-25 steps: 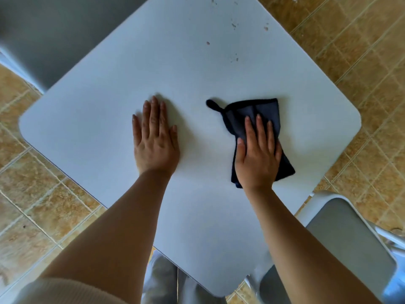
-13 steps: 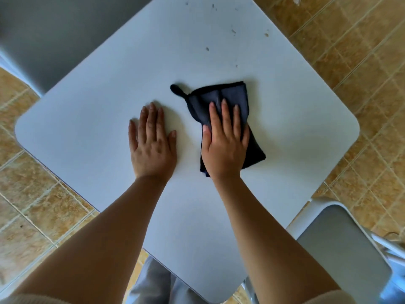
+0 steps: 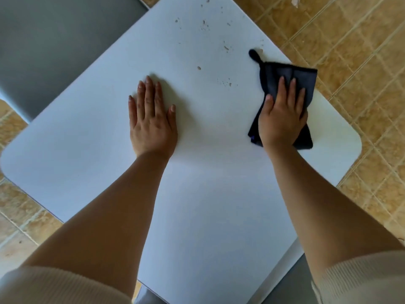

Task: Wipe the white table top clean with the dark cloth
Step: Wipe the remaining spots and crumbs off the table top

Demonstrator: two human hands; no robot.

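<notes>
Right hand [image 3: 281, 121] presses dark cloth [image 3: 291, 77] flat (fingers extended) at table [image 3: 197, 205] edge; left hand [image 3: 152, 119] splayed.

Table top [image 3: 197, 194] mostly bare & flat: wide free room btwn left hand [image 3: 152, 123] and right hand [image 3: 282, 119], and toward near corner. Obstacles: left hand flat mid-table, dark cloth [image 3: 291, 80] under right hand at right edge. Crumbs [image 3: 226, 82] scattered at far end.
</notes>
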